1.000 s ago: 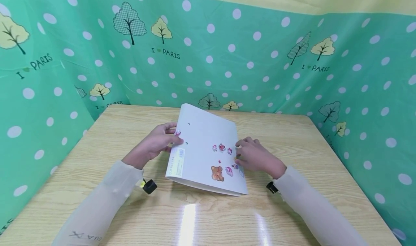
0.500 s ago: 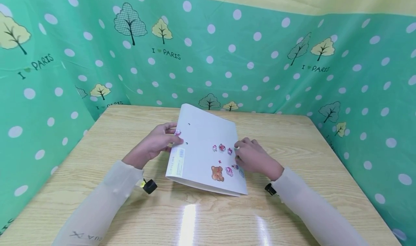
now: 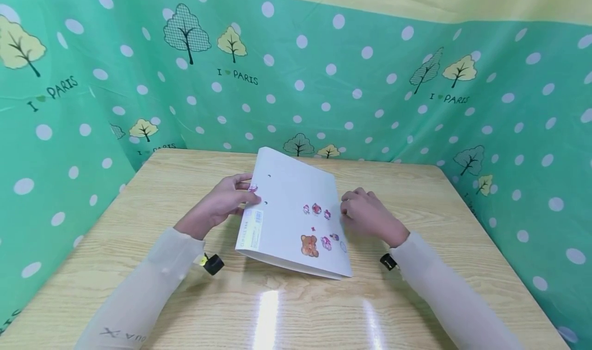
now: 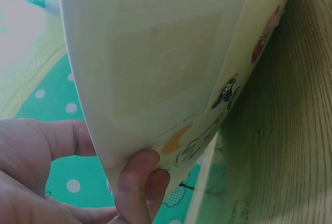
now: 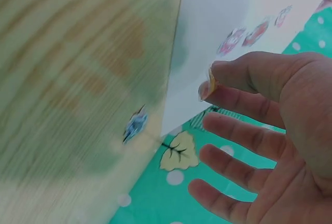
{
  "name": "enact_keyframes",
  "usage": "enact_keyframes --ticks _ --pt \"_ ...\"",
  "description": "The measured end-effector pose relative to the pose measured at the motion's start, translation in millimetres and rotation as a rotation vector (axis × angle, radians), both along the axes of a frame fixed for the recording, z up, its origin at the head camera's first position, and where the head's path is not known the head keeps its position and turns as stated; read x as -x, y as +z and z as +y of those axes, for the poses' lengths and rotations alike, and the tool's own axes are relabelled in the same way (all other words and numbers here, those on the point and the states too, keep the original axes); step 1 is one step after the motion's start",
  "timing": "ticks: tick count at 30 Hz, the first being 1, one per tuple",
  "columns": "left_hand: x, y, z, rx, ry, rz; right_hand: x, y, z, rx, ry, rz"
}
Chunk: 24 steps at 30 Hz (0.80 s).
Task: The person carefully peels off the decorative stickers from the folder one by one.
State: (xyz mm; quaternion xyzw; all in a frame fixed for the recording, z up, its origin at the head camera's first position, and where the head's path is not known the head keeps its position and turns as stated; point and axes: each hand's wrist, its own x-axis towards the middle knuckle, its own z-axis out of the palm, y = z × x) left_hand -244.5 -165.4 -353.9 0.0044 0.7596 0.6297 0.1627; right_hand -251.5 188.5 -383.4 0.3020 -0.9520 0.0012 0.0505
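Note:
A white clip file [image 3: 289,190] lies tilted on the table, its left spine raised. My left hand [image 3: 224,202] grips that spine, thumb on the front and fingers behind; the left wrist view shows fingertips against the printed back cover [image 4: 155,63]. Just off the file's right edge is my right hand [image 3: 370,215]. Between its thumb and index finger it pinches a small clear sticker [image 5: 210,83] with some yellow on it, while the other fingers spread loosely. A brown bear sticker [image 3: 310,245] and several small pink and red stickers [image 3: 316,209] are on the front cover.
The file stands on a light wood table [image 3: 407,185]. A green polka-dot curtain [image 3: 296,83] with printed trees hangs round the back and sides. In the right wrist view, a small blue sticker-like piece [image 5: 136,125] shows beside the file.
My right hand has drawn away from the file's right edge, slightly up and to the right, and the yellow spot there is gone from the cover. The left hand and file stay put.

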Motion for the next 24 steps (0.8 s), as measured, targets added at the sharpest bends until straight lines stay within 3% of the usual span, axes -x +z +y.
enact_keyframes --ticks 9,17,24 --pt "-1.0 -0.4 -2.0 0.009 -0.010 0.019 20.3 0.4 13.0 -0.049 -0.086 -0.016" --pt "-2.5 0.4 -2.1 0.013 0.008 0.002 39.1 -0.7 18.4 -0.047 -0.137 -0.127" --pt "-0.5 -0.3 -1.2 0.007 0.021 -0.002 44.2 -2.3 25.7 -0.042 -0.169 -0.210"
